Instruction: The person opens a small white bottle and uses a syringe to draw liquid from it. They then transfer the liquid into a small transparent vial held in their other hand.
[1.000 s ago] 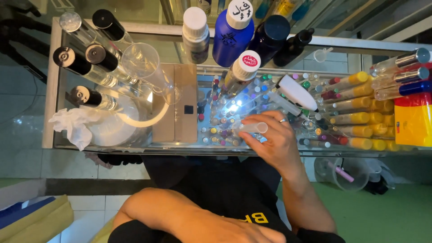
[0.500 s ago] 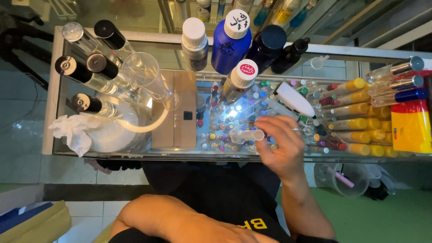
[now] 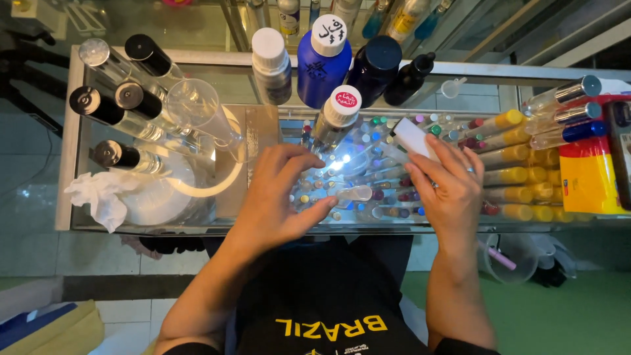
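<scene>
Steadying a small clear vial (image 3: 353, 192) on its side over the glass counter (image 3: 197, 220), I hold my left hand (image 3: 279, 197) spread, its fingertips at the vial's end, while my right hand (image 3: 450, 190) curls around a white syringe (image 3: 413, 138) with fingers closed on it. By my judgement the work is midway: syringe in hand, vial uncapped, nothing in it that I can see. Packages: a blue bottle (image 3: 319, 62) with a round white handwritten cap label stands at the back, a smaller bottle (image 3: 332, 121) with a red-and-white cap label before it, and a yellow-and-red pack (image 3: 591, 177) at far right beside yellow-capped tubes (image 3: 509, 158).
</scene>
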